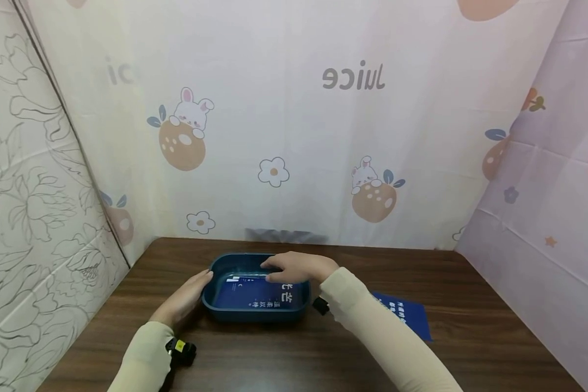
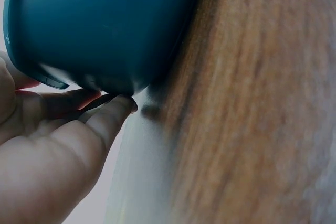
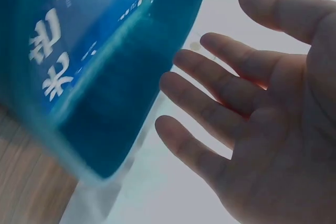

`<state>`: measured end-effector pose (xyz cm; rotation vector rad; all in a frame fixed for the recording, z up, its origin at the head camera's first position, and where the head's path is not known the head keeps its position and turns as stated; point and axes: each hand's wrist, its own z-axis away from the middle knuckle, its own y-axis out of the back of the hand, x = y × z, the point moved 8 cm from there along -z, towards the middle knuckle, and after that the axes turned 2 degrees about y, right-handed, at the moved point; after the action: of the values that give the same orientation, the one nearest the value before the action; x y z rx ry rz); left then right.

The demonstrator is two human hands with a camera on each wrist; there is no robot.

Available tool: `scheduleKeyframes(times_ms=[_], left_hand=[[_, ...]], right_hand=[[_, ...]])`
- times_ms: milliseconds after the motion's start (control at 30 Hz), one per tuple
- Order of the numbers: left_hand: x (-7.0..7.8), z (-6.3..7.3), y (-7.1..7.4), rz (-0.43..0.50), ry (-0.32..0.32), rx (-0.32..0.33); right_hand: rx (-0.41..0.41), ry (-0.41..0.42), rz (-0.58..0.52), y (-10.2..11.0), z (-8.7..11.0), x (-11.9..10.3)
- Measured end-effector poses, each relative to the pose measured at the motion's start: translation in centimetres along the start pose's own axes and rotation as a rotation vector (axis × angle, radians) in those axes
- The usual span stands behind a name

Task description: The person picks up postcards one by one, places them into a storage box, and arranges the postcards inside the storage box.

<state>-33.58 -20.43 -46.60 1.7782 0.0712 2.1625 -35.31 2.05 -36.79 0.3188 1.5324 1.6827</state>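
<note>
A dark teal plastic basin (image 1: 255,314) with rounded corners rests on the table. Inside it lies a dark blue printed sheet (image 1: 255,291) with white characters. My left hand (image 1: 183,299) holds the basin's left end; in the left wrist view, fingertips (image 2: 123,106) press against its outer wall below the rim. Over the basin's right end hovers my right hand (image 1: 296,267), palm down, nothing in it. The right wrist view shows its fingers (image 3: 210,82) spread and the palm bare, next to the basin wall (image 3: 121,98).
To the right, a second blue printed sheet (image 1: 411,316) lies on the dark wood table (image 1: 451,288), partly hidden behind my right sleeve (image 1: 372,326). Patterned curtains (image 1: 294,130) close off the table's back and sides. Black wrist devices sit by both cuffs.
</note>
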Motion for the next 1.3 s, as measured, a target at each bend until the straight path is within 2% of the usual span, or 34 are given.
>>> scheduleKeyframes(times_ms=[167,367,600,900,1000,1300], left_hand=[[-0.1,0.3,0.1,-0.032,0.011,0.004],[0.0,0.2,0.1,-0.007,0.002,0.002],[0.0,0.1,0.1,0.006,-0.002,0.006],[-0.1,0.1,0.3,0.001,-0.004,0.003],[-0.1,0.0,0.2,0.005,-0.007,0.001],[-0.1,-0.2,0.1,0.014,-0.009,-0.003]], right_hand=[[0.053,0.008,-0.038,0.2,1.6,1.3],[0.128,0.030,-0.097,0.7,3.6,2.7],[0.210,0.016,-0.171,0.9,6.8,6.6],[0.252,-0.114,-0.270,-0.1,11.6,13.4],[0.264,-0.149,-0.259,-0.4,12.9,15.1],[0.287,-0.240,-0.233,-0.9,16.8,18.3]])
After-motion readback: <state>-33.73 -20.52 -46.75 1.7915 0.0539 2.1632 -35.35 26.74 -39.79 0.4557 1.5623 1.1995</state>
